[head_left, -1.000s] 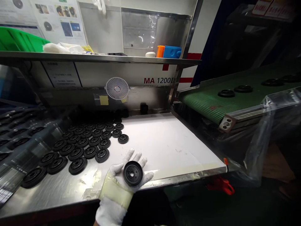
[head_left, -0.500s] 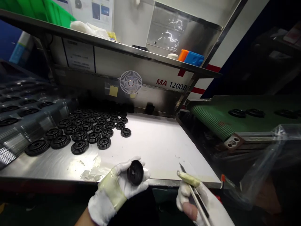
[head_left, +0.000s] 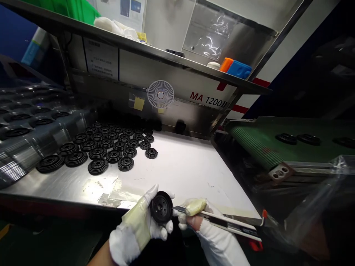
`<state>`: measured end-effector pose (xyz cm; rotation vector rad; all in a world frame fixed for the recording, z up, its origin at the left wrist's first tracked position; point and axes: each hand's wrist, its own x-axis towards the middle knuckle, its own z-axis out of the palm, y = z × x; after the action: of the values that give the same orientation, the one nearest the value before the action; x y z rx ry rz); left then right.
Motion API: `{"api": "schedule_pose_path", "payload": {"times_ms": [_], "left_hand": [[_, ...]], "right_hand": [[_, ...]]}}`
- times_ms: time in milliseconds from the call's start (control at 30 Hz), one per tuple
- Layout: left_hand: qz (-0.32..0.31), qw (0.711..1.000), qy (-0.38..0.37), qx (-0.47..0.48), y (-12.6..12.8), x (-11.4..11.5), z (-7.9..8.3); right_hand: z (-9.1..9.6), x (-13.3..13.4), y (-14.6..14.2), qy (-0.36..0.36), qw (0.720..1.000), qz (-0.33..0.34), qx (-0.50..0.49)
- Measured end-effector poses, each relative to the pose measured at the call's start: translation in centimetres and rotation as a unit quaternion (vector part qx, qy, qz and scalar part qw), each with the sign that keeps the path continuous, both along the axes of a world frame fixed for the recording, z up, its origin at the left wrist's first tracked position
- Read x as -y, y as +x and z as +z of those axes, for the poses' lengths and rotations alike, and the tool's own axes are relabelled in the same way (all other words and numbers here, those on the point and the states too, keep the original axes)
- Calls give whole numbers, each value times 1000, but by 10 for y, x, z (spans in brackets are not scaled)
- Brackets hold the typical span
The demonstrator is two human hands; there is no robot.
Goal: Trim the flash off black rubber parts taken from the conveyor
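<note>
My left hand, in a white glove with a taped wrist and palm, grips a round black ribbed rubber part at the table's front edge. My right hand, also gloved, holds a long utility knife level. The knife's blade tip meets the side of the part. Several more black ribbed parts lie in close rows on the steel table, to the left and beyond my hands.
A white sheet covers the right of the table. A green conveyor belt carrying black parts runs along the right, with clear plastic film near it. Plastic-covered parts lie left. A shelf and small fan stand behind.
My right hand has come in from the lower right, turning the knife level until its tip meets the part. My left hand has turned the part. The view has tilted and shifted.
</note>
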<state>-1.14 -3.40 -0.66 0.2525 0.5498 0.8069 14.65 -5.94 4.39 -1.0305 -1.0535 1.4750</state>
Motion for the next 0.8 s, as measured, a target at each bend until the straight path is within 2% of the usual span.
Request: {"api": "schedule_pose_path", "payload": {"times_ms": [100,233,367,533,800], "left_hand": [[13,1000,-16,-23,4,1,1],[11,1000,-2,-24,5,3,-2],[0,1000,25,-3,7,6,-9],[-6,999,50,8,10,7,-13],[7,998,62,-3,12,8,-15]], "right_hand": [[-4,-3,-7,-29,999,-19,40],[-15,-5,-12,-61,992,10,112],[-20,-2,-15,-83,992,43,87],[-22,-1,-16,-67,990,27,120],[-23,0,-17,-71,993,22,96]]}}
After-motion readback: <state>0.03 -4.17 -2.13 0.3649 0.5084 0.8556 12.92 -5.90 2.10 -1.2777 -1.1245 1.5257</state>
